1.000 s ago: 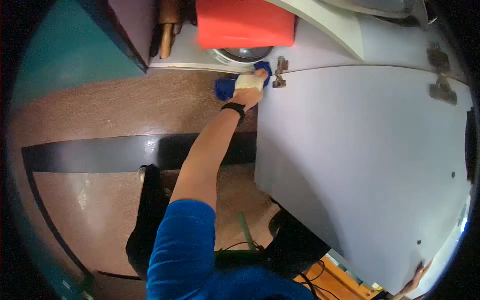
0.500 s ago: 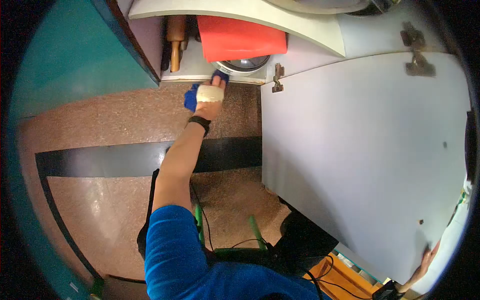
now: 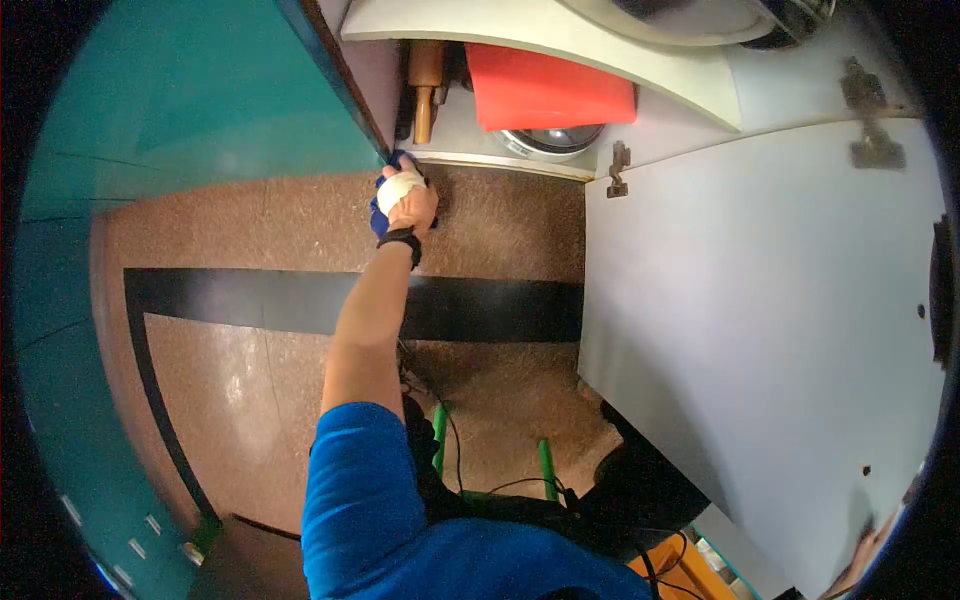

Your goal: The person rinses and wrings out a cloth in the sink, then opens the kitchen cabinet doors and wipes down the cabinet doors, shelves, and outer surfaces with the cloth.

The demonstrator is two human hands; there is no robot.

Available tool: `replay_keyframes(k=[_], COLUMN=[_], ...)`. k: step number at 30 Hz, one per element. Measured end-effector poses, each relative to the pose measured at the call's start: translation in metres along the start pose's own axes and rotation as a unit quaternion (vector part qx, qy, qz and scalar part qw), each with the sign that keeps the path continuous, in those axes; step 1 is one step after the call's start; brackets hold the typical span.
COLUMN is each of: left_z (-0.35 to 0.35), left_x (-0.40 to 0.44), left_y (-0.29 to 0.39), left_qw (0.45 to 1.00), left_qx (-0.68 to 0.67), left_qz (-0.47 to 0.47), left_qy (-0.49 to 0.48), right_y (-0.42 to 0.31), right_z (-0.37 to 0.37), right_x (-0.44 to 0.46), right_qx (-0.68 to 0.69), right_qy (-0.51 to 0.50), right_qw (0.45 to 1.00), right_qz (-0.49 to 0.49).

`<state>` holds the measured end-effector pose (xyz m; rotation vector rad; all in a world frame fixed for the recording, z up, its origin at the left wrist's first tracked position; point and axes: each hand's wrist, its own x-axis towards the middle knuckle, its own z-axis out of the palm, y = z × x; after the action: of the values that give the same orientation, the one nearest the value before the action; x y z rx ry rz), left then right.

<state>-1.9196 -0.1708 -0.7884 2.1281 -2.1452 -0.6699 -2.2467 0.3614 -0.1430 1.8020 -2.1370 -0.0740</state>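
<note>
My left hand (image 3: 410, 205), with a whitish wrap across it and a black band at the wrist, is closed on a blue cloth (image 3: 381, 218). It presses the cloth at the left end of the cabinet's white bottom edge (image 3: 500, 163), beside the teal door (image 3: 230, 90). At the far lower right, my right hand (image 3: 862, 556) grips the outer edge of the open white door (image 3: 750, 320); part of it is dim and cut off by the view.
Inside the cabinet are a wooden rolling pin (image 3: 425, 90), a red sheet (image 3: 550, 90) and a round metal-rimmed item (image 3: 550, 142). A curved white shelf (image 3: 560, 45) hangs above. Metal hinges (image 3: 618, 170) join the white door. Green legs (image 3: 547, 468) and cables are low down.
My left hand has slid the blue cloth leftward along the cabinet's bottom edge, from the white door's hinge to the teal door. The view has shifted too. My right hand stays at the white door.
</note>
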Motion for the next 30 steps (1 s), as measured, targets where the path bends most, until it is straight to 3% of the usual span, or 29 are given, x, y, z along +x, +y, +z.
replay_keyframes(k=[3, 4, 6, 8, 10, 12, 13, 14, 16, 18, 19, 22, 25, 30], left_z=[0.016, -0.012, 0.000, 0.077, 0.047, 0.043, 0.026, 0.036, 0.063, 0.046, 0.045, 0.056, 0.042, 0.085], left_x=[0.017, 0.015, 0.009, 0.025, -0.009, -0.024, -0.032, -0.036, -0.043, -0.049, -0.047, -0.039, -0.037, -0.025], left_y=[0.004, 0.020, 0.032, 0.034, 0.092, 0.132, 0.141, 0.139, 0.131, 0.132, 0.139, 0.161, 0.200, 0.237], left_qw=[0.997, 0.982, 0.988, 0.952, 0.959, 0.981, 0.983, 0.982, 0.967, 0.943, 0.944, 0.919, 0.913, 0.925], left_qx=[0.021, -0.055, -0.050, 0.162, 0.147, 0.075, 0.013, 0.010, -0.072, -0.127, -0.136, -0.190, -0.160, -0.129], left_qz=[0.063, 0.004, 0.061, 0.242, 0.244, 0.178, 0.169, 0.175, 0.244, 0.301, 0.285, 0.330, 0.343, 0.336], left_qy=[0.032, -0.178, -0.130, -0.091, 0.002, 0.000, -0.072, -0.070, -0.002, -0.058, -0.098, -0.101, -0.152, -0.117], right_y=[-0.004, -0.004, -0.001, -0.007, -0.014, -0.013, -0.015, -0.016, 0.007, 0.051, 0.071, 0.115, 0.141, 0.180], right_z=[0.001, 0.001, 0.002, 0.006, 0.008, 0.013, 0.018, 0.017, 0.008, -0.015, -0.023, -0.043, -0.061, -0.110], right_x=[0.001, 0.004, 0.009, 0.016, 0.023, 0.030, 0.033, 0.031, 0.006, -0.039, -0.061, -0.107, -0.134, -0.181], right_qx=[-0.035, -0.040, -0.047, -0.048, -0.012, 0.022, 0.025, 0.028, 0.024, 0.035, 0.043, 0.058, 0.062, 0.046], right_qy=[0.006, 0.007, 0.011, 0.015, 0.010, 0.010, 0.019, 0.027, -0.007, -0.045, -0.060, -0.094, -0.121, -0.176], right_qw=[0.998, 0.997, 0.995, 0.994, 0.996, 0.996, 0.995, 0.994, 0.999, 0.995, 0.988, 0.963, 0.952, 0.945], right_qz=[-0.053, -0.067, -0.085, -0.098, -0.089, -0.081, -0.093, -0.103, -0.034, 0.083, 0.137, 0.244, 0.274, 0.271])
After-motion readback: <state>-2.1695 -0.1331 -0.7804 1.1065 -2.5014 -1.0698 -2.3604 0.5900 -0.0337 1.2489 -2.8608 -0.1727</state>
